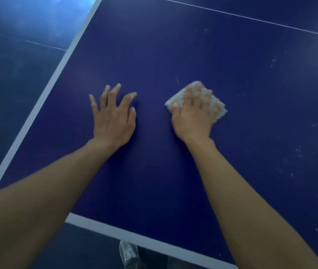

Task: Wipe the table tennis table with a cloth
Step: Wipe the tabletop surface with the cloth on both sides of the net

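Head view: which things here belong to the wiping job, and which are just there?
In the job: table tennis table, cloth, right hand pressing it, pale specks at right.
Just there: left hand spread on the table, floor, shoe.

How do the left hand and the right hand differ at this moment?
The left hand rests bare on the table, fingers spread; the right hand presses the cloth. The left hand lies nearer the white side line than the right hand. Both lie palm down.
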